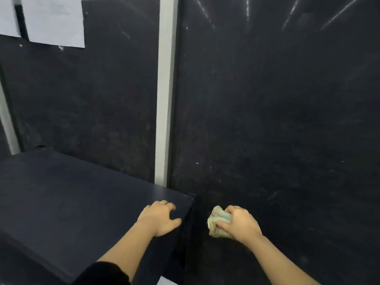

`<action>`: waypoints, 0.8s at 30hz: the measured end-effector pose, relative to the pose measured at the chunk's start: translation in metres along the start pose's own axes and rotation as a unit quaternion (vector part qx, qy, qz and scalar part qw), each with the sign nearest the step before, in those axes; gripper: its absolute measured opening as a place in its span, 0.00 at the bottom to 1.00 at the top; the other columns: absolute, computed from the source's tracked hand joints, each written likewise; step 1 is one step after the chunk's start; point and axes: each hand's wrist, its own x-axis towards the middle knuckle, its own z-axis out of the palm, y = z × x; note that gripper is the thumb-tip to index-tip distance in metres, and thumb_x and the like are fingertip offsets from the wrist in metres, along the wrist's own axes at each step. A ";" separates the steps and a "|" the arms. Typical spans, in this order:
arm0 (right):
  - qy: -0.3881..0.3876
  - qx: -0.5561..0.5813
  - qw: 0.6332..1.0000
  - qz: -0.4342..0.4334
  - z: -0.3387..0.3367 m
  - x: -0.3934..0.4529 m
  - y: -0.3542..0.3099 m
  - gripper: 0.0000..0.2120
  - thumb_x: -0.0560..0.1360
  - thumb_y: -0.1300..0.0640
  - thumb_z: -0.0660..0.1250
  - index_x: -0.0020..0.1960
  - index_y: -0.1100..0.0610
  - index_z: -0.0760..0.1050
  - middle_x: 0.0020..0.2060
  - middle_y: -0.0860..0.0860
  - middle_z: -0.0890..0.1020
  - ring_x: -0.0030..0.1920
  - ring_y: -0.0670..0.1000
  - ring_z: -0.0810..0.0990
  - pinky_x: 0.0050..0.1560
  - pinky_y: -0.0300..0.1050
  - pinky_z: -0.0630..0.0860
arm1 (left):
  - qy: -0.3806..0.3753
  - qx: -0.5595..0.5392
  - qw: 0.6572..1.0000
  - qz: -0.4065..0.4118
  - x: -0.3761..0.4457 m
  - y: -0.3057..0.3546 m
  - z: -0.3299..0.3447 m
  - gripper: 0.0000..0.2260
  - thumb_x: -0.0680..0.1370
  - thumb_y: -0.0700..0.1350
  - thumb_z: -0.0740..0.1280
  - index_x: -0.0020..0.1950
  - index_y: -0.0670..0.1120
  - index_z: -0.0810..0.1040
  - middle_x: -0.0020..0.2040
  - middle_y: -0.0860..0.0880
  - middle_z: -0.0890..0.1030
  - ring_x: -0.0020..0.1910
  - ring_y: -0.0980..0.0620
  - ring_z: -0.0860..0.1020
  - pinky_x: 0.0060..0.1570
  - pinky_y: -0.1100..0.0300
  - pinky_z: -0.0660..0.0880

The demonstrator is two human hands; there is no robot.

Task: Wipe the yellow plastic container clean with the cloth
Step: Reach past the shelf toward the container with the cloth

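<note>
My right hand grips a bunched pale green cloth, low in the view and right of centre, in front of a dark wall. My left hand rests on the right edge of a dark blue cabinet top, fingers spread and slightly bent, holding nothing. No yellow plastic container is in view.
Dark panels fill the wall ahead, split by a white vertical strip. White paper sheets hang at the upper left. The cabinet fills the lower left, and a gap runs between it and the wall panel.
</note>
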 end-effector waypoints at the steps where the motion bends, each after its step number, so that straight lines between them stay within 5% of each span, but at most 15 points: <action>1: 0.000 0.000 1.000 0.019 -0.006 -0.004 0.011 0.14 0.68 0.44 0.67 0.49 0.50 0.73 0.47 0.47 0.76 0.47 0.49 0.77 0.43 0.42 0.71 | -0.005 0.004 1.000 0.012 0.004 0.010 0.002 0.27 0.76 0.60 0.58 0.72 0.50 0.64 0.74 0.50 0.66 0.72 0.49 0.63 0.70 0.53 0.61; 12: -0.014 0.013 0.982 0.190 -0.010 -0.077 0.099 0.12 0.66 0.43 0.65 0.45 0.48 0.70 0.45 0.47 0.76 0.47 0.51 0.78 0.42 0.43 0.71 | -0.102 0.039 0.986 0.125 0.016 0.091 0.047 0.28 0.75 0.61 0.58 0.73 0.51 0.63 0.73 0.51 0.66 0.71 0.50 0.65 0.69 0.55 0.62; 24: -0.018 0.032 0.965 0.261 0.007 -0.136 0.135 0.15 0.67 0.42 0.65 0.47 0.50 0.73 0.46 0.49 0.78 0.51 0.53 0.79 0.44 0.43 0.72 | -0.141 0.048 0.970 0.190 0.002 0.138 0.089 0.28 0.74 0.61 0.58 0.72 0.52 0.64 0.73 0.52 0.66 0.70 0.50 0.65 0.66 0.55 0.66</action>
